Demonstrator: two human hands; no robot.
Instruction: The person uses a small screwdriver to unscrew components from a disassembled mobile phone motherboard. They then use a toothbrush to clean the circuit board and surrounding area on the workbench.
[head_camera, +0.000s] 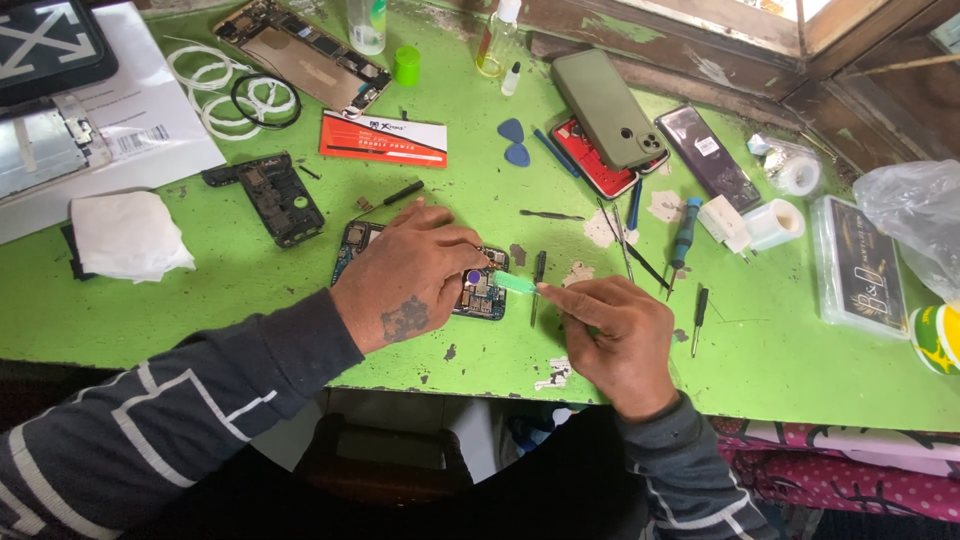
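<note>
so the left hand (410, 275) is lying flat-ish over an opened phone (480, 290) on the green counter (250, 300), fingers curled down on the board, pinning it rather than gripping anything you could lift. the phone sits dead centre of the counter, mostly hidden under that hand, only its right end with the circuit bits showing. the right hand (615, 335) is at about 4 o'clock from the phone, grip pinched shut on a small translucent green pry tool (515, 283), whose tip touches the phone's right end. just at 3 o'clock of the phone lies a small black screwdriver (537, 280). up at 1 o'clock there's a green-cased phone (605, 110) stacked on a red one, and two blue picks (514, 142) near it. at 10 o'clock a black circuit board (275, 195) and a folded white cloth (125, 235).
</note>
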